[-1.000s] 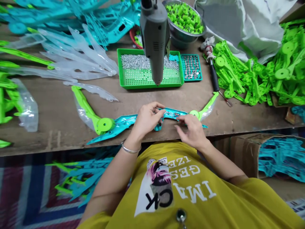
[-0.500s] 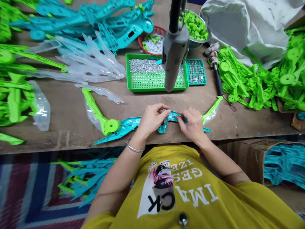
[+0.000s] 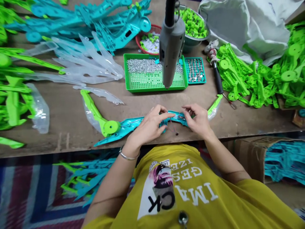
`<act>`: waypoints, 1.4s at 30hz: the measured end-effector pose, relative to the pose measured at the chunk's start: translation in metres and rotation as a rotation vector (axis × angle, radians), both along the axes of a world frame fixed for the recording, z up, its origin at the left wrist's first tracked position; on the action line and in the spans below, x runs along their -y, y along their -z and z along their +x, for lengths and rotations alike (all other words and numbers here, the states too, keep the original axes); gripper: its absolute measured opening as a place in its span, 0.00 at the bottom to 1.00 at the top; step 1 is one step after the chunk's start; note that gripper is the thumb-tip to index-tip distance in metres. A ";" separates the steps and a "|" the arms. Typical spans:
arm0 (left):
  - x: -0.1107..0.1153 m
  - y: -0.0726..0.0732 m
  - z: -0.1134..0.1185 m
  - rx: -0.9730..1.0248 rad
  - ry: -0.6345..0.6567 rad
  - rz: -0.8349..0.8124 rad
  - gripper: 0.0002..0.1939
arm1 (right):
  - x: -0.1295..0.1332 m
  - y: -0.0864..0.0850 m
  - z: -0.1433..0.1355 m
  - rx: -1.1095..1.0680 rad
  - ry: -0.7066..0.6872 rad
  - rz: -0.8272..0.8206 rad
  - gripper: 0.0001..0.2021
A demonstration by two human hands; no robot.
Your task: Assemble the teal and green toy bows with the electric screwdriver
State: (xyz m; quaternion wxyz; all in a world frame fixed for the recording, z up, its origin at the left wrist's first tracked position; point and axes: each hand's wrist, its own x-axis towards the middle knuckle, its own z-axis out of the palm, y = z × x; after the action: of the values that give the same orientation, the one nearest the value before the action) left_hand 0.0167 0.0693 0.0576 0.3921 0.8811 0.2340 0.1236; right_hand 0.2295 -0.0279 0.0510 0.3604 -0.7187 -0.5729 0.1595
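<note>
A teal bow-shaped plastic piece [image 3: 130,125] lies along the table's near edge, its hollow inner side facing up. A lime-green arm with a clear insert sits at each end; the left arm has a round green disc [image 3: 111,128]. My left hand [image 3: 150,125] is closed on the bow's middle, thumb below and fingers across it. At the bow's right part, my right hand [image 3: 199,121] has thumb and fingers curled together by a small metallic part [image 3: 181,117]; what they pinch is too small to make out. Thin wires [image 3: 173,127] hang out near the centre, with a tiny dark end.
An upright grey power screwdriver [image 3: 172,52] hangs before a green tray [image 3: 156,90] of screws and a small teal tray [image 3: 205,68] of metal discs. A black-handled tool [image 3: 217,78] lies right, beside piled green parts [image 3: 257,79]. Clear strips [image 3: 95,70] and teal pieces lie left.
My right hand has lifted slightly and shifted right from the bow's centre. My left hand has flattened over the middle. Thin wires and a small metallic part now show between the hands.
</note>
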 end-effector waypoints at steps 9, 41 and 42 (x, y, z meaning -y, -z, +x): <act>-0.012 0.014 0.007 0.061 0.029 0.147 0.27 | 0.043 -0.012 -0.023 -0.059 -0.053 -0.114 0.02; 0.002 0.022 0.001 0.071 -0.092 0.262 0.08 | 0.025 0.001 -0.044 -0.244 -0.001 -0.007 0.04; 0.005 0.021 0.000 0.067 -0.092 0.252 0.08 | 0.025 0.002 -0.044 -0.240 0.006 -0.002 0.04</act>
State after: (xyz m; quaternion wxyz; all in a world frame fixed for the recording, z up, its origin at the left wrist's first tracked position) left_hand 0.0169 0.0644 0.0366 0.2797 0.9071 0.2433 0.1992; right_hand 0.1856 -0.0530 0.0489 0.4262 -0.6965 -0.5231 0.2440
